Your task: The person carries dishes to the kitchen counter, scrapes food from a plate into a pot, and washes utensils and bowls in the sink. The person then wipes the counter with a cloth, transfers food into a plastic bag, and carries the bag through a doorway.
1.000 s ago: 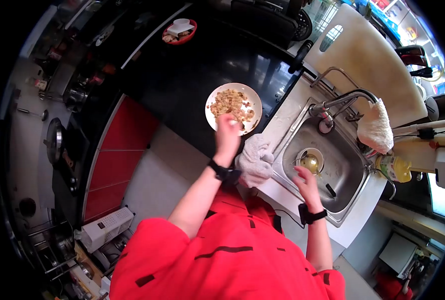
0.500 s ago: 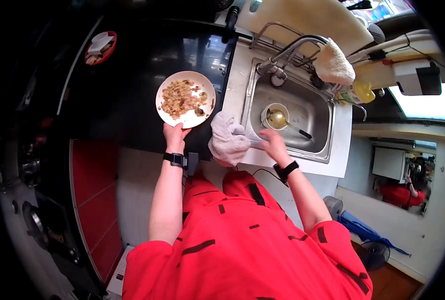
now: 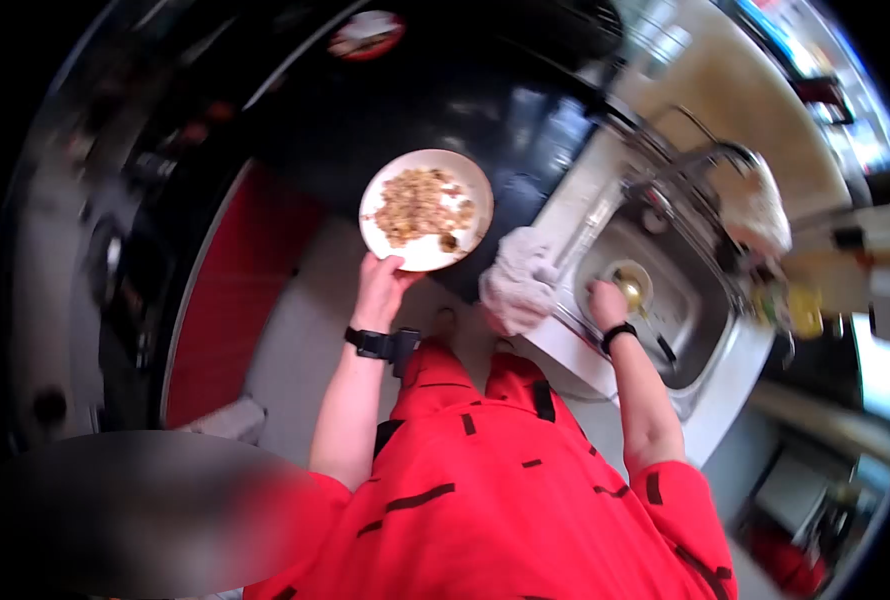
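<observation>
My left hand (image 3: 380, 288) is closed on the near rim of a round white plate (image 3: 433, 252), thumb on top. Spread over the plate is a chopped brown and pinkish food (image 3: 415, 205), with a darker piece near one side. The plate hangs over the front edge of the black counter. My right hand (image 3: 606, 305) is inside the sink, at the near side of a white bowl (image 3: 645, 280) with something yellowish in it. Its fingers are blurred, so their grip on the bowl or its contents cannot be made out. A black handle (image 3: 666, 347) lies beside the bowl.
A crumpled pale cloth (image 3: 518, 283) lies on the counter between plate and steel sink (image 3: 700, 335). Behind the sink stand the tap (image 3: 700, 160) and a hanging white towel (image 3: 755, 210). A red dish (image 3: 367, 36) sits far back. A blurred grey patch covers the lower left.
The view has turned and grown blurred. My right hand has moved from beside the cloth into the sink, up to the bowl. My left hand still holds the plate.
</observation>
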